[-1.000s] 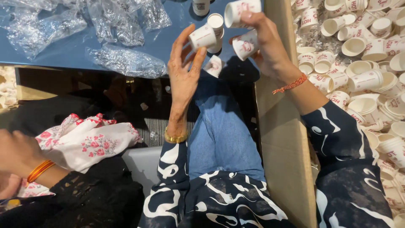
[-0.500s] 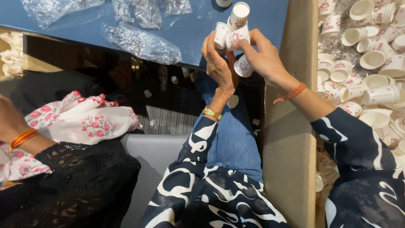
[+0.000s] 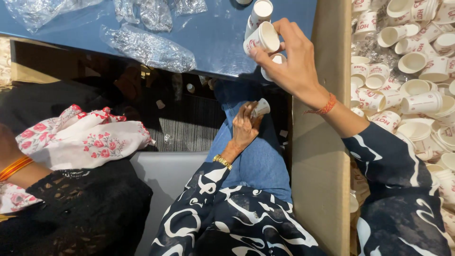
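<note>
My right hand [image 3: 294, 64] is raised at the blue table's edge [image 3: 213, 47] and grips small white paper cups [image 3: 261, 39]: one lies on its side with its mouth toward me, another shows under the fingers. My left hand [image 3: 244, 127] is down on my blue-jeaned knee, its fingers closed round a single small white paper cup [image 3: 261, 107]. A short stack of the same cups [image 3: 259, 12] stands on the table just behind my right hand.
A tall cardboard box wall [image 3: 320, 156] runs down my right side; behind it lie several loose white paper cups [image 3: 417, 61]. Crumpled clear plastic bags [image 3: 149, 47] lie on the table. Another person's arm with orange bangles [image 3: 16, 166] and flowered cloth [image 3: 80, 137] are at the left.
My left hand has dropped from the cups at the table edge to my knee, now holding one cup. My right hand stays up with the remaining cups.
</note>
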